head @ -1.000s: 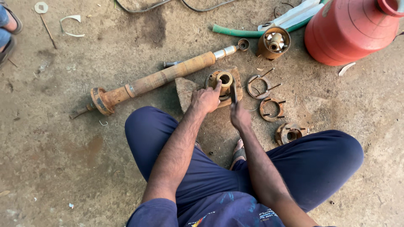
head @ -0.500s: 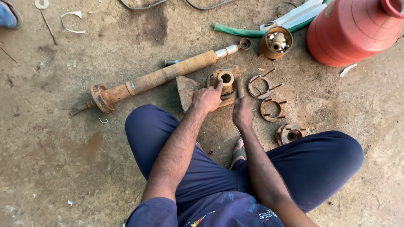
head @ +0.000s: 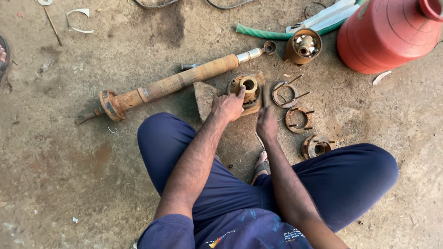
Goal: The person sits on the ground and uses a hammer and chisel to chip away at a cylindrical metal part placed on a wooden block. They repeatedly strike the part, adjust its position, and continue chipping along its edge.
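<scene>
left hand: the left hand [head: 227, 107] is resting with curled fingers on the rim of the rusty round pump part [head: 246, 89], gripping its near edge.
right hand: the right hand [head: 266, 123] is lying just beside that part, fingers closed around the lower end of a thin dark tool [head: 263, 97]; what kind of tool it is, i cannot tell.
where the part is: the rusty round pump part is sitting on a small wooden block [head: 206, 97] on the dirt floor [head: 69, 161], just in front of the person's crossed legs.
already taken apart: a long rusty shaft [head: 177, 83] is lying well to the left, and three loose rusty rings are lying to the right: a clamp ring with prongs [head: 285, 93], a second ring [head: 299, 119] and a flanged ring [head: 317, 146]. another housing [head: 302, 46] is standing farther off near the green hose [head: 265, 33] and the red container [head: 387, 34].
progress: judging by the spread of loose pieces, stripping is looking well along, while the part under the hands is still being worked on and looks whole.
change from half a second ago: the right hand is sitting lower, nearer the legs, with the tool's upper end now showing clear above it; the left hand is staying on the part, and the loose pieces are lying as they were.
</scene>
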